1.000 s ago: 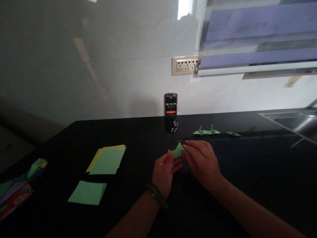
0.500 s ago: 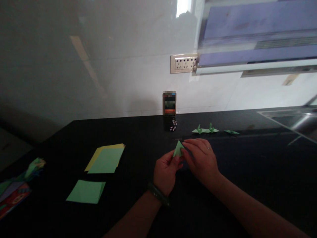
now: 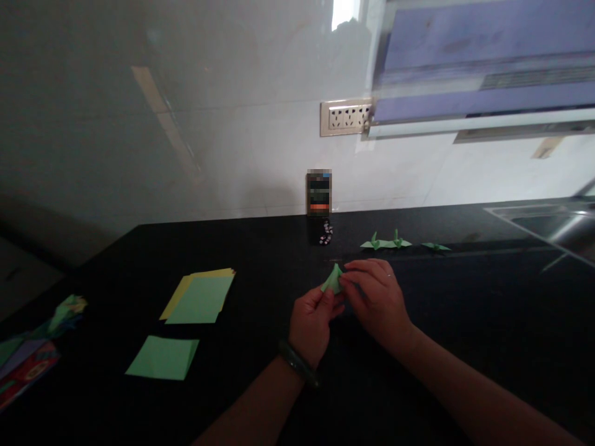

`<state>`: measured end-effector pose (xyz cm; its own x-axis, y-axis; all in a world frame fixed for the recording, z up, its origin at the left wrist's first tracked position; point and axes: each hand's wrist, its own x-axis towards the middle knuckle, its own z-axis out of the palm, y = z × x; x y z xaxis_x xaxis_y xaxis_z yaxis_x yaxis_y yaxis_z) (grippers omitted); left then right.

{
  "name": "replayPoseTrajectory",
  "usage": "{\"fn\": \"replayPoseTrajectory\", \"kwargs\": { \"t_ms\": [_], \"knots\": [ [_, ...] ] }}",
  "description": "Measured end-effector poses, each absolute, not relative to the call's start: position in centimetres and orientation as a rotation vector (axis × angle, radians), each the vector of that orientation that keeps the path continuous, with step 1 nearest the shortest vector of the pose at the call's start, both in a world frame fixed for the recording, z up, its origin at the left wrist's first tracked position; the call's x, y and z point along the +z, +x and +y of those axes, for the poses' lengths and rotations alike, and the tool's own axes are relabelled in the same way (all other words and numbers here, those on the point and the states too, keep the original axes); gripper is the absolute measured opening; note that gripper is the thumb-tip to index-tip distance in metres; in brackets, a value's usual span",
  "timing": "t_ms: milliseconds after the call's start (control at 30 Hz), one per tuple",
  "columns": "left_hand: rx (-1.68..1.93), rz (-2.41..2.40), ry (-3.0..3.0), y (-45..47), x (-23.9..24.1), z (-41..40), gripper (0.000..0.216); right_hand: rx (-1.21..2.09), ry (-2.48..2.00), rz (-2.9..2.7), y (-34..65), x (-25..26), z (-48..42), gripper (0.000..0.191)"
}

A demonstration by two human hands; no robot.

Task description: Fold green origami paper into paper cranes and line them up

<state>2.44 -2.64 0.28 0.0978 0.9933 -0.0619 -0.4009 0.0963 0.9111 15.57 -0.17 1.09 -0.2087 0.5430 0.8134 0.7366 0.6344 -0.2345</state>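
Observation:
A small piece of folded green origami paper (image 3: 333, 281) is held up over the dark counter between both hands. My left hand (image 3: 310, 322), with a dark bangle at the wrist, pinches its lower part between thumb and fingers. From the other side, my right hand (image 3: 374, 296), wearing a ring, grips the paper's right edge with thumb and fingertips. Beyond the hands, two folded green paper cranes (image 3: 385, 243) stand side by side, and a flatter green folded piece (image 3: 436, 247) lies to their right.
To the left lie a stack of green and yellow paper sheets (image 3: 199, 300) and a separate green sheet (image 3: 162, 358). A colourful packet (image 3: 32, 368) sits at the far left. Against the wall leans a phone (image 3: 319, 193), a dotted strap before it. A sink (image 3: 553, 226) is at right.
The folded paper has changed from a neat triangle to a wider shape, its left corner spread outward. Both hands keep nearly the same place and still hold it.

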Motion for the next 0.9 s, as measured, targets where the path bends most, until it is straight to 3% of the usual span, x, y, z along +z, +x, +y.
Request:
{"fn": "replayPoseTrajectory", "kwargs": {
  "t_ms": [233, 500, 633, 767, 900],
  "knots": [
    [1.223, 0.911, 1.013, 2.16, 0.38, -2.56, 0.029, 0.061, -1.115, -1.815, 15.54, 0.6, -0.03, 0.006],
    [1.205, 0.987, 0.805, 1.8, 1.02, -2.14, 0.023, 0.144, -0.892, -1.937, 16.09, 1.0, -0.41, 0.005],
    [1.178, 1.003, 0.906, 1.6, 1.09, -2.08, 0.019, 0.149, -0.886, -1.956, 16.21, 0.81, -0.22, 0.022],
    [1.168, 0.934, 0.912, 1.55, 1.2, -2.08, 0.026, 0.295, -0.883, -1.97, 16.17, 0.97, -0.14, 0.008],
    [1.122, 0.88, 0.885, 1.54, 1.34, -2.03, 0.024, 0.401, -0.896, -1.934, 16.15, 1.29, -0.19, 0.009]
  ]
}}
